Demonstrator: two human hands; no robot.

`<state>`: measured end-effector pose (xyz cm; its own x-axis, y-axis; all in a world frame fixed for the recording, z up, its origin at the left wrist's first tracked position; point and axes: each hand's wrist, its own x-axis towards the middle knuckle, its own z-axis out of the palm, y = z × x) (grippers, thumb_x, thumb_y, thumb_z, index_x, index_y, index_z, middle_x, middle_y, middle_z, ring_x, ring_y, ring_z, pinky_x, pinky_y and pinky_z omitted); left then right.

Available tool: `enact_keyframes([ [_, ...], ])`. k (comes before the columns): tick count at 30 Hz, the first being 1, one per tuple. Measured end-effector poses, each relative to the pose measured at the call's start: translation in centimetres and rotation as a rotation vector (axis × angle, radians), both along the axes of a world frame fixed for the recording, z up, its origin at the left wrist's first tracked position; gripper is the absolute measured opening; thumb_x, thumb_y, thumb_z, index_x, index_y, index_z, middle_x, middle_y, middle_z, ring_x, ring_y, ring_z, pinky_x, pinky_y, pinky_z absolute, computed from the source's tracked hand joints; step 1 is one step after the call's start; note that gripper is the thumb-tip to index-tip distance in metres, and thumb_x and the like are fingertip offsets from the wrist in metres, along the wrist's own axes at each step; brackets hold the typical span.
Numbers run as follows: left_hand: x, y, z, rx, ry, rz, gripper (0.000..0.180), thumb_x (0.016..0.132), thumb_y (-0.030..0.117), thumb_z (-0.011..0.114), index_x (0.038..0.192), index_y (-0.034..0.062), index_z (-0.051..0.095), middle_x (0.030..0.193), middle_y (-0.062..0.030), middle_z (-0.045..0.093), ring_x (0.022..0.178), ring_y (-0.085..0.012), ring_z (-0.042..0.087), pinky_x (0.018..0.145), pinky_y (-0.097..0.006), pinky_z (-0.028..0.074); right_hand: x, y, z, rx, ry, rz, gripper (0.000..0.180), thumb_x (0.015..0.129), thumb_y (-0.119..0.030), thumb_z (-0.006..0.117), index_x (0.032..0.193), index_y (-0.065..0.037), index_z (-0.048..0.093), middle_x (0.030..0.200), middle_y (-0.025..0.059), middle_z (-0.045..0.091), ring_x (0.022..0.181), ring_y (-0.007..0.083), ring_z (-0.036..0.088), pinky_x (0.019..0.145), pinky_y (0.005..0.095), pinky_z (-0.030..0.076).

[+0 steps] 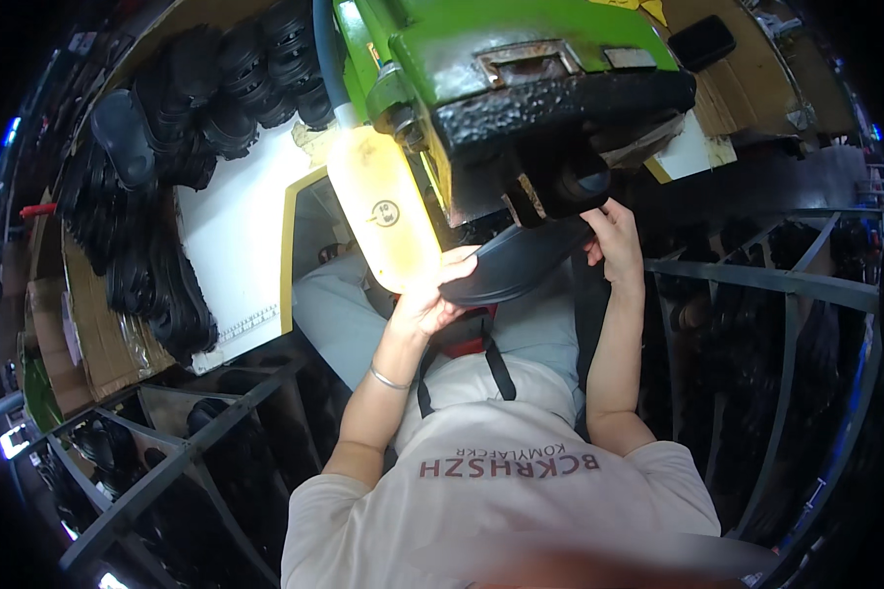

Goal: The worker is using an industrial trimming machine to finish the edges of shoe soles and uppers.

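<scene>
A smooth black shoe sole (516, 263) is held tilted beneath the dark head of a green machine (550, 83). My left hand (435, 297) is closed on its near left end, with the thumb on top. At the far right end, my right hand (615, 240) pinches the edge with thumb and fingers, close beside the black machine part (560, 182). Under the machine head, the far side of the sole is hidden. A glowing yellow lamp panel (378, 206) is right beside my left hand.
Black footwear pieces (192, 98) are piled on a white board (231, 236) at the left. Metal racks (182, 456) with dark items stand on both sides of me. Cardboard (756, 83) and a black phone-like slab (702, 43) lie at the back right.
</scene>
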<state>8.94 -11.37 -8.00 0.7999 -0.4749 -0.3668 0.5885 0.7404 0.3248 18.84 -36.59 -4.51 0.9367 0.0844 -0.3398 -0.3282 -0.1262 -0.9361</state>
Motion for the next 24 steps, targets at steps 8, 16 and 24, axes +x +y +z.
enact_keyframes([
  [8, 0.8, -0.9, -1.0, 0.065, 0.108, 0.049, 0.027, 0.091, 0.011, 0.052, 0.111, -0.0069, 0.054, 0.072, -0.0097, 0.062, 0.031, -0.0044, 0.041, 0.025, -0.016, 0.034, -0.1, -1.1, -2.3, 0.125, 0.128, -0.041, 0.024, 0.083, -0.021, 0.064, 0.091, 0.002, 0.062, 0.06, 0.0032, 0.056, 0.037, 0.0059, 0.045, 0.031, 0.0193, 0.034],
  [16, 2.1, -3.7, 2.0, 0.051, 0.29, 0.123, 0.04, 0.096, 0.032, 0.044, 0.112, -0.0025, 0.055, 0.071, -0.0072, 0.061, 0.033, -0.0087, 0.041, 0.029, -0.02, 0.035, -1.6, -6.3, -4.1, 0.386, 0.218, -0.119, 0.027, 0.078, -0.007, 0.059, 0.104, 0.002, 0.061, 0.074, 0.0039, 0.061, 0.041, 0.01, 0.052, 0.034, 0.024, 0.044],
  [24, 1.7, 2.8, -5.1, -0.218, 0.115, 0.43, 0.028, 0.095, 0.021, 0.046, 0.103, -0.0012, 0.061, 0.068, -0.0049, 0.057, 0.052, -0.0112, 0.045, 0.041, -0.022, 0.036, 1.9, -8.5, 1.9, 0.833, -0.437, -0.433, 0.045, 0.09, -0.008, 0.052, 0.131, -0.005, 0.035, 0.1, 0.012, 0.056, 0.08, 0.0182, 0.058, 0.066, 0.031, 0.048],
])
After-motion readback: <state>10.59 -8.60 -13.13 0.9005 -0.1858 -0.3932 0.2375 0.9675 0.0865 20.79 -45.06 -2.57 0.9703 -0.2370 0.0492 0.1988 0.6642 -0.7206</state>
